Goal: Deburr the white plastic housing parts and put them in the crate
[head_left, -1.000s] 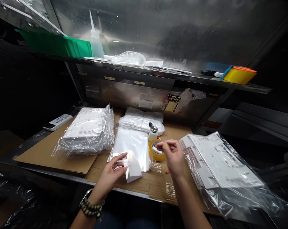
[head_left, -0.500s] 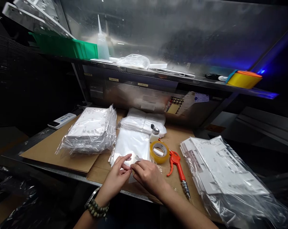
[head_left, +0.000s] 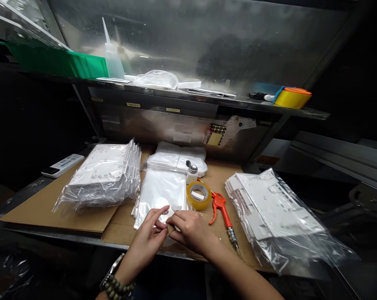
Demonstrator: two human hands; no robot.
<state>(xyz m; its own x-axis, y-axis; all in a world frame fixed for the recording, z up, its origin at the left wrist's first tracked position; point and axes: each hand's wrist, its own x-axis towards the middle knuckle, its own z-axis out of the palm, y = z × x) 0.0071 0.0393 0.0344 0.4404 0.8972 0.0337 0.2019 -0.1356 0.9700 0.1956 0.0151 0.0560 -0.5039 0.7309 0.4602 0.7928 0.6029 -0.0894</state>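
Observation:
My left hand (head_left: 149, 233) and my right hand (head_left: 188, 229) meet fingertip to fingertip over the near end of a stack of clear plastic bags (head_left: 163, 187). Both hands are closed in a pinch. Between and just behind the fingertips shows a small whitish piece, too small and covered to name. A roll of yellowish tape (head_left: 207, 200) lies just beyond my right hand, with a small white object inside its ring. To its right rests a red air gun (head_left: 224, 210). Behind the roll stands a white pump bottle (head_left: 192, 177).
Bagged white parts are piled at the left (head_left: 97, 171) and at the right (head_left: 275, 204). Cardboard (head_left: 66, 212) covers the table. A white device (head_left: 63, 164) lies far left. The shelf above holds a green bin (head_left: 66, 62), a squeeze bottle (head_left: 113, 60) and a yellow roll (head_left: 292, 99).
The camera view has shifted, so the scene sits further left. My hands remain together at the fingertips, with only slight finger movement.

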